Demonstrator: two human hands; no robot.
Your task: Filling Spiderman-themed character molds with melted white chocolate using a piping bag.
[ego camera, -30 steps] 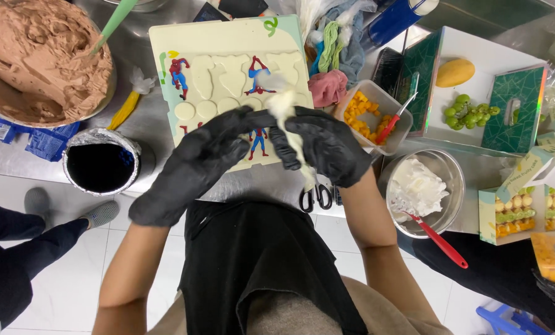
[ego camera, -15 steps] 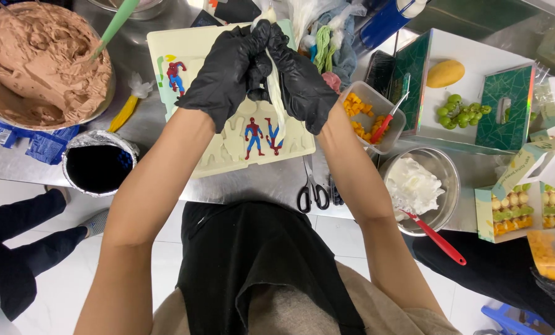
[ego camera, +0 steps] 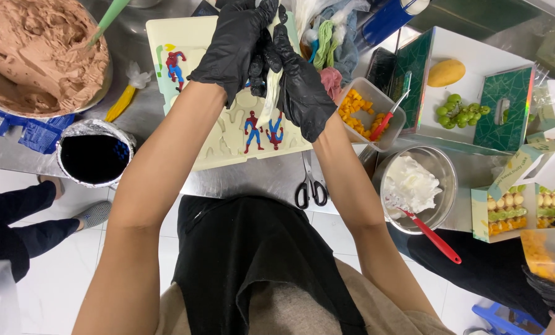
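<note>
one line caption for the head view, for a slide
Both gloved hands grip a white piping bag over a cream mould tray.

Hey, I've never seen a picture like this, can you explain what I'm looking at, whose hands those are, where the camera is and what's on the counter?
The camera sits on a person's head and looks straight down, so you see their own arms and black apron. Both hands wear black gloves: the left hand and right hand share a grip on a white piping bag above a cream sheet with small red-and-blue figures. On the steel counter lie scissors, a bowl of brown cream, a foil-lined cup, a tub of orange fruit cubes, and a bowl of white cream with a red spatula. Another person's gloved hand shows lower right.
</note>
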